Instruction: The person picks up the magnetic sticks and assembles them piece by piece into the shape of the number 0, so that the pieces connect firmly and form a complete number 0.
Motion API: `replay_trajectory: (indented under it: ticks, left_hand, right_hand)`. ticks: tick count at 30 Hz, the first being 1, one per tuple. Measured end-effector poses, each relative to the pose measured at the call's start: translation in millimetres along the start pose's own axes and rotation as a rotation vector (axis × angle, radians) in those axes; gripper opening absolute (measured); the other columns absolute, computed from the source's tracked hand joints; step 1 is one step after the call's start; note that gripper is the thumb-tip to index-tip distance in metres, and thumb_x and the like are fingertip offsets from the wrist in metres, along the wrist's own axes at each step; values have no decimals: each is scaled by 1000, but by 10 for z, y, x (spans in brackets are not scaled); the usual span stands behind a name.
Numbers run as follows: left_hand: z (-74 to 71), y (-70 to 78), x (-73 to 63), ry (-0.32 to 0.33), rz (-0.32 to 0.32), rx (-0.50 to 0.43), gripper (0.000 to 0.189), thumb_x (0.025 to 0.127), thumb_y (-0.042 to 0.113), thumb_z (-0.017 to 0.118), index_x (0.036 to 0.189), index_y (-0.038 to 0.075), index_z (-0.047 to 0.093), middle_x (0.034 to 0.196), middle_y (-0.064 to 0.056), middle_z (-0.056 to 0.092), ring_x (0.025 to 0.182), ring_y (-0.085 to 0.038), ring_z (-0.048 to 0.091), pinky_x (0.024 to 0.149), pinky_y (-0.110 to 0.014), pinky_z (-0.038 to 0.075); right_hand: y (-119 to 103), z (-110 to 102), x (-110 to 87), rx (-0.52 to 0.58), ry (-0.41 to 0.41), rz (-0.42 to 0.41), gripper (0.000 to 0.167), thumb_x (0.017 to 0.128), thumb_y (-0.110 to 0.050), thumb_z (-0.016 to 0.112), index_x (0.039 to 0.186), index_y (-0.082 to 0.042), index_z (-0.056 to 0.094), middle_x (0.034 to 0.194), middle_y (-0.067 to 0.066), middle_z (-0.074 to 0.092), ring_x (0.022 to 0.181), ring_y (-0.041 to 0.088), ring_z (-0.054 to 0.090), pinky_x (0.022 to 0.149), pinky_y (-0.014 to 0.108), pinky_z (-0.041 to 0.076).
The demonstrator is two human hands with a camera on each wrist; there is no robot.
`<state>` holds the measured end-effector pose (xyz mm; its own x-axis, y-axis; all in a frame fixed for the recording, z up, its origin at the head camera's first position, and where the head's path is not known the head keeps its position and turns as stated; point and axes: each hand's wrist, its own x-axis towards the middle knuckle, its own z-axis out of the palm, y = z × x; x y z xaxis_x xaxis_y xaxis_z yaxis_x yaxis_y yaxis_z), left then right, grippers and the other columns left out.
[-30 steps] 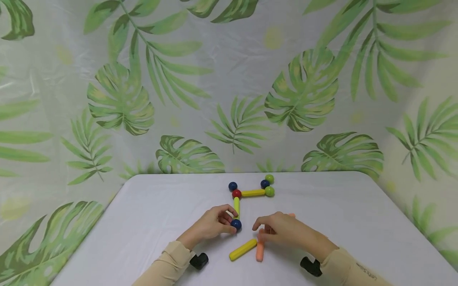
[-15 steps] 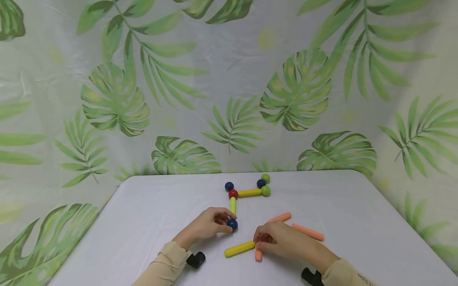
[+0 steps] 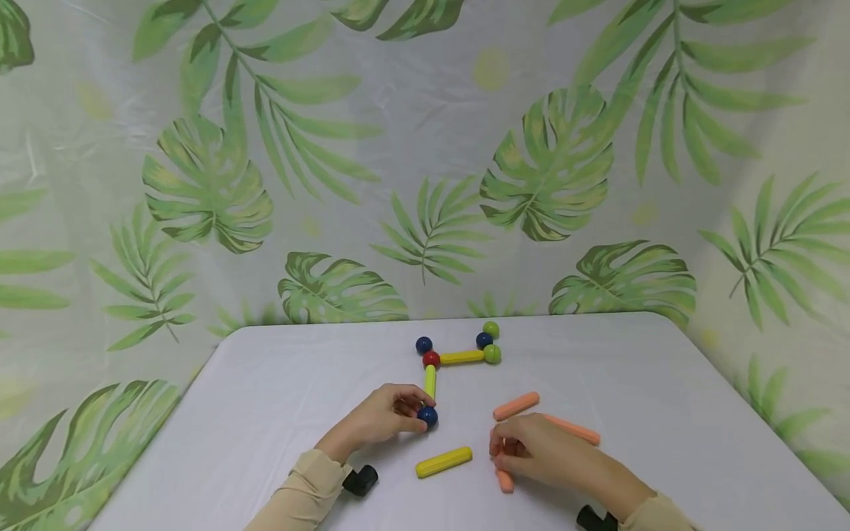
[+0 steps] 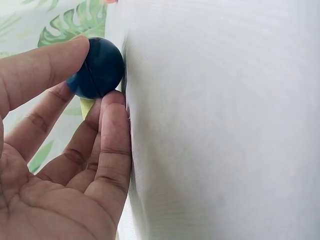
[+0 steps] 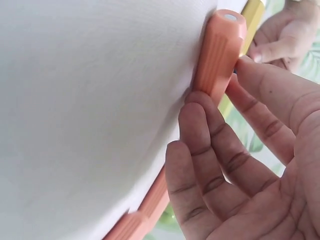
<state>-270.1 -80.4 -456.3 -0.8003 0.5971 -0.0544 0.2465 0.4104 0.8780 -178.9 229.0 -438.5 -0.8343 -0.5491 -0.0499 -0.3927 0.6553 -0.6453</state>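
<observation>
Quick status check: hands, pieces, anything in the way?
Left hand pinching blue ball. Right hand gripping orange stick. Loose yellow stick lying between hands, possibly in the way.

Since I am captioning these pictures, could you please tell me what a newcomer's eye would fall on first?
Most likely the leaf-print backdrop behind the white table. Then the red ball, toward the table's far edge, where a yellow stick and a lime-yellow stick meet. Nearer, the left hand pinches a dark blue ball and the right hand an orange stick.
</observation>
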Motion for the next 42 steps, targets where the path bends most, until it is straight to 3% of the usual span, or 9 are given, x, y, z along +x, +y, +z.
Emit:
replay_trajectory:
  ticks: [7,22,27,32,37,42]
  left_hand:
    - [-15,-14,15,-8,0,-15,28,92,6,84,119,10,77,102,-6,67,90,-15,61,77,-23,50]
    - [-21,-26,29,-27,6,-11,28,93,6,83,120,9,76,101,-4,67,91,-15,60,79,-21,50]
    - [-31,-46,34,-34,14,-10,27,93,6,82,120,9,76,102,-5,68,91,-15,61,79,-21,50]
    - [-55,-52,27,-45,12,-16,28,95,6,80,123,7,75,103,-6,68,91,-16,61,79,-22,50]
    - [-73,-58,29,-67,11,-22,28,98,6,77,126,6,74,101,-5,67,89,-16,60,77,-23,49]
    - [-83,-57,25,-82,29,-13,29,98,4,75,127,5,74,102,-6,68,88,-13,61,76,-22,49]
  right_hand:
    - [76,-76,-95,-6,2,-65,7,101,-17,76,99,-22,72,80,-16,61,68,-5,51,62,19,46]
    - [124,-224,-211,-35,-22,-22,4,99,-20,77,99,-21,73,81,-17,62,72,-3,53,65,21,48]
    - [-81,-243,-120,-112,-10,15,8,99,-24,78,105,-20,76,82,-15,60,72,-1,51,65,23,45]
    - [-331,-132,46,-180,-22,1,13,98,-28,81,109,-23,77,93,-13,60,76,-1,52,68,22,47]
    - [-482,14,220,-272,-33,-58,15,96,-29,83,109,-25,78,99,-11,65,81,-1,58,70,21,51]
    - [-564,122,340,-379,-30,-123,20,93,-27,86,111,-25,80,99,-10,66,84,-1,55,75,21,53]
